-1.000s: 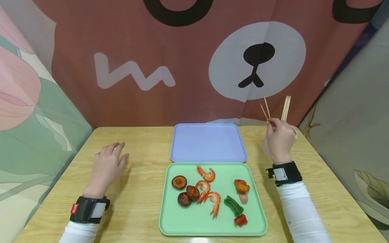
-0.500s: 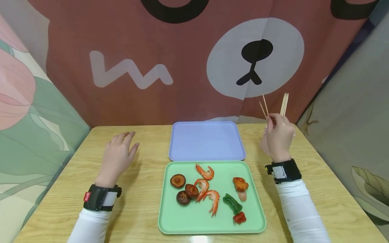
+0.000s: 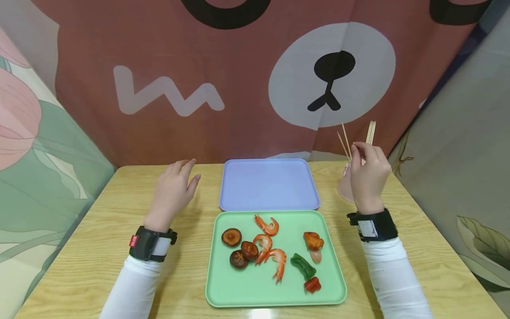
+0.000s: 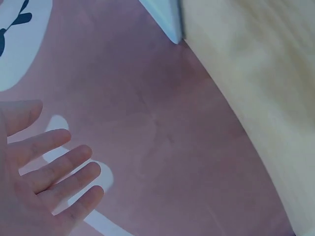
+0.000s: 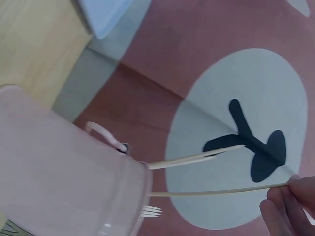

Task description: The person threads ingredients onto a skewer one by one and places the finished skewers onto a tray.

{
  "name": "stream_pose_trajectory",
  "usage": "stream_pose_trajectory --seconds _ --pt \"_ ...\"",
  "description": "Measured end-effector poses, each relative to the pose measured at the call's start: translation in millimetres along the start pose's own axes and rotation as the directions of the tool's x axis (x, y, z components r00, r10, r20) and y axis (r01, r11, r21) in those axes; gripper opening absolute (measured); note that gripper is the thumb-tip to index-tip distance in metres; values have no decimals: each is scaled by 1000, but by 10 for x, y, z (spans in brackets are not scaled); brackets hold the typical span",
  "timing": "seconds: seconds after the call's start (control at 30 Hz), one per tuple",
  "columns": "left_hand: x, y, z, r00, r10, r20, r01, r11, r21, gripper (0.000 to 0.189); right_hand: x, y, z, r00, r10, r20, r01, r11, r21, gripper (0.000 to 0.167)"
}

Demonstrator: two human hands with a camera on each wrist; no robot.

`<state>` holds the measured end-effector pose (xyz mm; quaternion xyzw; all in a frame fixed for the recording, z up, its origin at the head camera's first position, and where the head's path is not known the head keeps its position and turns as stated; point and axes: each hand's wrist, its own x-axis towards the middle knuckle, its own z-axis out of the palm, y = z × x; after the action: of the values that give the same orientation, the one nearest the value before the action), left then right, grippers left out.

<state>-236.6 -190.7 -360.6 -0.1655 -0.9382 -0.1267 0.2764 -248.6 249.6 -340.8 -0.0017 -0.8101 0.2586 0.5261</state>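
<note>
My right hand (image 3: pixel 369 177) is raised over a pink bucket-like cup (image 5: pixel 74 167) at the table's back right. Between thumb and fingertips it pinches the upper end of a thin wooden skewer (image 5: pixel 221 191), whose lower part is still inside the cup. Two other skewers (image 5: pixel 192 160) lean out beside it, and a bundle of pale stick ends (image 3: pixel 371 131) shows behind the hand. My left hand (image 3: pixel 171 192) hovers over the table left of the blue tray (image 3: pixel 269 184), fingers loosely extended, holding nothing. In the left wrist view its palm and spread fingers (image 4: pixel 69 167) show.
In front of the blue tray lies a green tray (image 3: pixel 239 290) bearing several mushrooms (image 3: pixel 231 237) and shrimps (image 3: pixel 280 261). It also holds a green pepper piece (image 3: pixel 303 266), a red piece (image 3: pixel 312 285) and a browned chunk (image 3: pixel 313 241) on a pinkish piece. A printed cloth (image 3: pixel 179 141) hangs behind the table.
My left hand has moved right and forward, toward the blue tray. The right hand has risen slightly over the cup. The food and trays have kept their places.
</note>
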Motion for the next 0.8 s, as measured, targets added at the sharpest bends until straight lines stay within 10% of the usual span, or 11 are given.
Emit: stream_pose_trajectory --seconds 0.3,0.8 --pt "294 283 -16 998 40 52 -39 999 -17 48 50 -203 -132 995 -3 -103 11 997 79 30" --pt "792 787 -43 984 172 -32 -174 983 -64 45 81 -393 -327 970 -48 -239 78 990 117 27"
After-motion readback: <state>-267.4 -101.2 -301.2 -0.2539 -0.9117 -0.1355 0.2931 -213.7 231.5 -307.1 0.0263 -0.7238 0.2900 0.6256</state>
